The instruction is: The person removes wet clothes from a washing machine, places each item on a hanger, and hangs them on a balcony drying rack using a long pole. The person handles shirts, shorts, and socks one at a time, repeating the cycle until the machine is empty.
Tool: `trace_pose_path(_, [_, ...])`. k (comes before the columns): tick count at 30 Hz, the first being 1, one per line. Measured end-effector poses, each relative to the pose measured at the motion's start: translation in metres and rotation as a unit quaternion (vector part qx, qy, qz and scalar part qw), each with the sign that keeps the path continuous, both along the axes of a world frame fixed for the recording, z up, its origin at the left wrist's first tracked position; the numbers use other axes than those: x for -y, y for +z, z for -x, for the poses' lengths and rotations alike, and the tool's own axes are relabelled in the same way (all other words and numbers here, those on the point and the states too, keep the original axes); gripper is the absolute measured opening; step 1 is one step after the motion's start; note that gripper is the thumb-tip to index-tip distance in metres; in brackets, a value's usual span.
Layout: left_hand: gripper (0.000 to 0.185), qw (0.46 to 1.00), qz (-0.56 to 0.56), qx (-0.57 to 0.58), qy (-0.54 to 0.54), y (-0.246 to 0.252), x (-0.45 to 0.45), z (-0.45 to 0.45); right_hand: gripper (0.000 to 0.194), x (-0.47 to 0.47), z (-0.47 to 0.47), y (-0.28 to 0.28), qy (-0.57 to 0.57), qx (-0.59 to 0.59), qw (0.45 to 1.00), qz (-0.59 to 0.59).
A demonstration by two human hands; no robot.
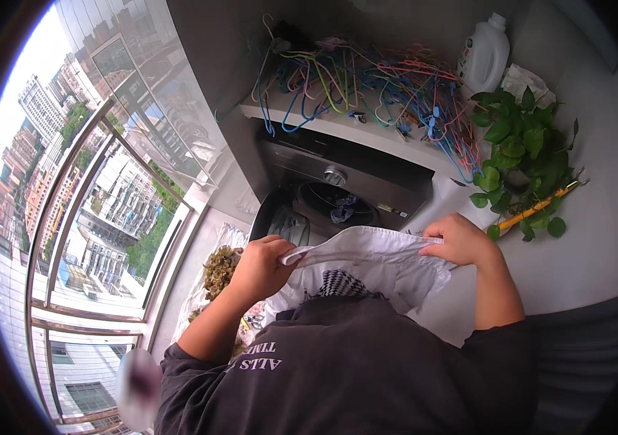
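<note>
Both my hands stretch a white cloth garment (371, 246) between them in front of my chest. My left hand (266, 267) pinches one end of its folded upper edge, and my right hand (458, 240) grips the other end. The rest of the garment hangs down, its lower part hidden by my dark shirt. Just beyond it is a front-loading washing machine (358, 174) with its round door (285, 224) swung out to the left. Something pale and crumpled (343, 209) shows in the drum opening (314, 198).
Tangled plastic hangers (336, 81) cover a shelf (396, 138) over the washer. A white jug (484, 57), a leafy potted plant (526, 147) and a yellow pole (532, 215) stand at right. Dried brownish plant matter (222, 269) lies left, beside a railed window (107, 217).
</note>
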State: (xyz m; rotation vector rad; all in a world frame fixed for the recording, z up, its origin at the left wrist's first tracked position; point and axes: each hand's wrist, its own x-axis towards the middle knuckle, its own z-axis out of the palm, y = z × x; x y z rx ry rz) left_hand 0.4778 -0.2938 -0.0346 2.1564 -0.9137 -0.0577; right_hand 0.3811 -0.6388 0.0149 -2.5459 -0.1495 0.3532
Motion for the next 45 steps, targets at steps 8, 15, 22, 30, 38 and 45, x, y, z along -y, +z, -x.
trace_pose_path(8, [0.029, 0.944, 0.135, -0.300, 0.012, 0.010, 0.000, -0.002, 0.034, 0.004, -0.051, -0.016, 0.116, -0.109, 0.982, 0.107])
trace_pose_path(15, [0.018, 0.850, 0.200, -0.486, 0.009, 0.039, 0.002, -0.005, 0.027, 0.016, -0.127, -0.017, 0.250, -0.179, 0.946, 0.103])
trace_pose_path(22, [0.012, 0.930, 0.085, -0.358, 0.010, 0.052, 0.018, -0.016, 0.030, 0.048, -0.208, 0.022, 0.089, -0.033, 0.982, 0.164])
trace_pose_path(30, [0.014, 0.916, 0.084, -0.383, 0.087, 0.051, 0.028, -0.010, 0.023, 0.075, -0.277, 0.033, -0.163, 0.069, 0.949, 0.261])
trace_pose_path(38, [0.015, 0.910, 0.106, -0.385, 0.114, 0.053, 0.038, -0.013, 0.026, 0.200, -0.336, 0.010, -0.286, 0.041, 0.923, 0.253])
trace_pose_path(45, [0.015, 0.896, 0.142, -0.399, 0.134, 0.050, 0.044, -0.004, 0.027, 0.225, -0.321, 0.025, -0.376, 0.092, 0.883, 0.264])
